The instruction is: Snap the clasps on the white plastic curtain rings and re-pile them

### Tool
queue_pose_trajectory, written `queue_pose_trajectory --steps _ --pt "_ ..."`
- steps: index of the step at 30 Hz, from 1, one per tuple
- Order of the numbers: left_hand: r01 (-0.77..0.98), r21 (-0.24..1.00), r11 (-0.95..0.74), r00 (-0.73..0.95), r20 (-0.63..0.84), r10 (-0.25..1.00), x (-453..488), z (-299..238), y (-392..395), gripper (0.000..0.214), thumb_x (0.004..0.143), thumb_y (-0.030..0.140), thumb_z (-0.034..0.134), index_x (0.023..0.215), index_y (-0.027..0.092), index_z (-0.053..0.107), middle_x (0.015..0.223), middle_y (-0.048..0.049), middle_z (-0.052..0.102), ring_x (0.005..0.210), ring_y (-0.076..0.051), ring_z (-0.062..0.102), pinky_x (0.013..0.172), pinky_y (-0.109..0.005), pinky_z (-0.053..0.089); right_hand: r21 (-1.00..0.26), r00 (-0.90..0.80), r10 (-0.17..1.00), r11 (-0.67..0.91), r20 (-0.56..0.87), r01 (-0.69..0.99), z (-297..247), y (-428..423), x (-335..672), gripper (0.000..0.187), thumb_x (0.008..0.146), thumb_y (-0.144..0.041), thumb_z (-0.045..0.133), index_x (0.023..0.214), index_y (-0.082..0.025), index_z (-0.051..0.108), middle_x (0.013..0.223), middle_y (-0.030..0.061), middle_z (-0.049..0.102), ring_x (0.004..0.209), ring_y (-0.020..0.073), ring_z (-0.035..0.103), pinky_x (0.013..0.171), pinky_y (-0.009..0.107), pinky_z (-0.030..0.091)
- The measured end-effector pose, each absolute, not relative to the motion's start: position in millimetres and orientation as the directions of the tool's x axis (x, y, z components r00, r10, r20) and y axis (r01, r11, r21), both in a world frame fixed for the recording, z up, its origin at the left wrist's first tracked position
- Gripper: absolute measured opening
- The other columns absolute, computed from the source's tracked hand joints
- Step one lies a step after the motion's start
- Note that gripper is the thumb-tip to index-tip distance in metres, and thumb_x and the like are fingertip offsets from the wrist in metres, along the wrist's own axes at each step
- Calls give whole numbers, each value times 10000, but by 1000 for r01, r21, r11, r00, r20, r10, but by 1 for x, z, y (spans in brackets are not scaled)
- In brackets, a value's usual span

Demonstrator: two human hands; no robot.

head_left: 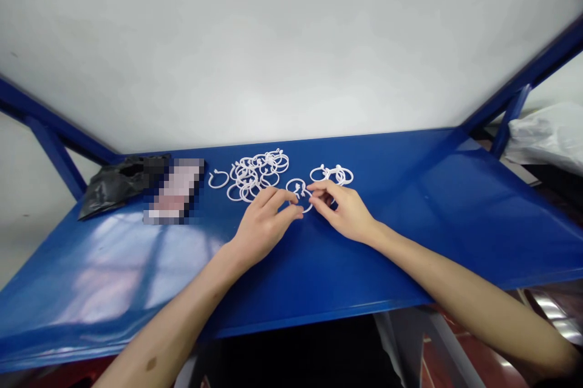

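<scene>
Between my hands is a white curtain ring (308,209), a thin loop with a small gap and a knobbed end. My left hand (268,218) pinches its left side with thumb and fingers, and my right hand (340,209) grips its right side. Just behind it, touching or nearly touching, shows another white ring (289,181); I cannot tell whether the two are linked. A tangled pile of similar rings (250,174) lies beyond my left hand, with a single ring (218,186) at its left. A few more rings (339,176) overlap behind my right hand.
The blue tabletop (387,279) ends at a pale wall (282,54). On the left lie a black plastic bag (113,190) and a pixelated, phone-like flat object (177,187). Blue frame posts (52,148) rise at both sides. A whitish plastic bag (551,133) sits beyond the right edge.
</scene>
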State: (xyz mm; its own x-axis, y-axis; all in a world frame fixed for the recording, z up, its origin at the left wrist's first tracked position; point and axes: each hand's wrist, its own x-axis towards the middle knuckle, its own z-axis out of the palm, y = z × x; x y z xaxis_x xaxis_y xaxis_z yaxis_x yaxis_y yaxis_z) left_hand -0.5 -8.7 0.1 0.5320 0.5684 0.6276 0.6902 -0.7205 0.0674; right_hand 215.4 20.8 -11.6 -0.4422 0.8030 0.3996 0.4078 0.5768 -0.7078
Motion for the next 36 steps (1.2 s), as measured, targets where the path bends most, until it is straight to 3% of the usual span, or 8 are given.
queue_pose_trajectory --steps 6,9,12,19,22,28,32,36 --pt "669 84 -739 512 669 539 2 -4 -10 75 944 211 625 1006 224 666 1041 -57 676 893 -178 606 826 -336 524 -699 -392 794 601 465 389 -9 19 214 161 967 -254 573 1113 -219 628 918 26 727 781 146 693 708 282 577" --pt "709 254 -658 350 682 642 4 -7 -12 232 944 279 631 1163 208 610 1121 -96 648 968 -194 640 850 -347 544 -673 -368 775 630 513 389 -8 19 214 143 970 -255 572 1091 -223 641 928 26 726 774 144 684 714 286 578" --pt "721 458 -520 226 555 801 4 -7 -11 228 964 307 593 1166 199 594 1051 -70 683 878 -170 659 774 -307 544 -642 -382 748 663 543 384 -8 18 216 147 979 -257 567 1099 -225 646 925 24 721 766 140 675 708 285 574" --pt "530 747 -403 317 266 910 8 -6 -11 219 1023 296 450 896 212 607 748 31 687 655 -116 645 650 -229 485 -535 -501 613 786 611 309 -9 13 215 154 994 -209 533 1107 -207 638 891 45 678 793 160 635 721 324 551" --pt "588 692 -419 310 285 907 9 -9 -16 229 1023 299 445 874 219 598 688 37 663 611 -120 625 606 -230 456 -530 -510 592 800 624 281 -9 8 214 128 999 -224 538 1079 -217 639 883 46 664 803 168 637 709 324 554" --pt "697 427 -577 374 470 800 10 -14 -26 258 1019 229 424 842 217 612 764 -10 712 629 -141 603 624 -274 452 -443 -544 520 852 658 279 -9 -4 214 131 997 -183 544 1077 -211 643 905 63 681 827 181 642 719 339 567" --pt "693 384 -610 417 476 774 10 -14 -21 258 1029 214 413 865 201 611 780 -18 707 662 -148 606 627 -277 482 -411 -560 507 861 655 299 -11 -2 214 132 997 -177 547 1072 -199 653 902 67 685 825 179 638 719 337 571" --pt "724 340 -600 429 459 778 8 -14 -9 212 1018 313 482 1015 187 652 907 -67 721 857 -203 624 769 -348 549 -398 -542 579 815 609 422 -10 12 217 180 1013 -234 527 1107 -231 680 956 65 690 875 183 650 773 353 576"
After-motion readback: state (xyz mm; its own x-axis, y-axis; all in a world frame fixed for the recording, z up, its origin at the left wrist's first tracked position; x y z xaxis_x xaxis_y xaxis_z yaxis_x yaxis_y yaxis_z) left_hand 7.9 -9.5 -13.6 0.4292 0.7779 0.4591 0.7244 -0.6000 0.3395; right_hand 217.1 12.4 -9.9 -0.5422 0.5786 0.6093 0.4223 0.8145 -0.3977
